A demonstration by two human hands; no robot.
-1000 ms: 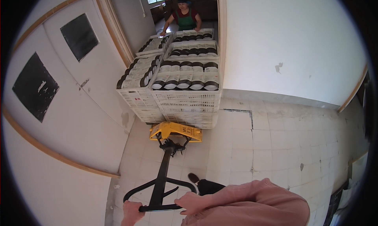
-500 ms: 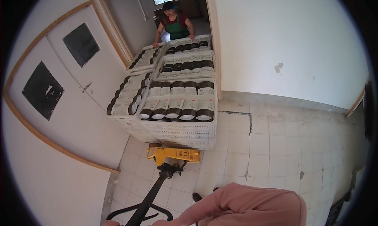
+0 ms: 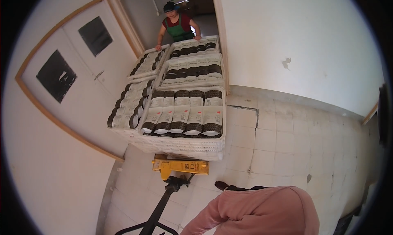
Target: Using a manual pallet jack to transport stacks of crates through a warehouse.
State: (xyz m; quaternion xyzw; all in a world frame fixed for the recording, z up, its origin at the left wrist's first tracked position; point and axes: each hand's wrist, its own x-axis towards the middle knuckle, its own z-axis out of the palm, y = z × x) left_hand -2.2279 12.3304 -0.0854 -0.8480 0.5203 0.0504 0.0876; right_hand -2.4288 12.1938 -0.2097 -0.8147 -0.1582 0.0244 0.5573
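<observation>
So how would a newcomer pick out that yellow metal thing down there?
Find the big block of white crates. At the foot of its near side, low over the tiled floor, sits the yellow pallet truck with a black handle. Its bright yellow sets it apart from the pale crates and floor.

My sleeve (image 3: pixel 254 210), lower ctr-right: dusty pink, plain. My shoe (image 3: pixel 221 185): dk brn. Handle (image 3: pixel 159 208), bottom ctr-left: blk. Pallet jack (image 3: pixel 186 166) above: yel w/ dk print. Crates (image 3: pixel 184 148), mid-frame: off-wht. Packs (image 3: pixel 180 119) in them: wht w/ dk bands, sm. red marks (image 3: pixel 186 111) on nearest. Co-worker (image 3: pixel 175 25), top ctr: grn apron (image 3: pixel 180 33), dk red shirt (image 3: pixel 186 21). Doors (image 3: pixel 88 65), upper L: pale gry, blk panes (image 3: pixel 56 76). Floor tiles (image 3: pixel 270 153), R: off-wht grid.
</observation>
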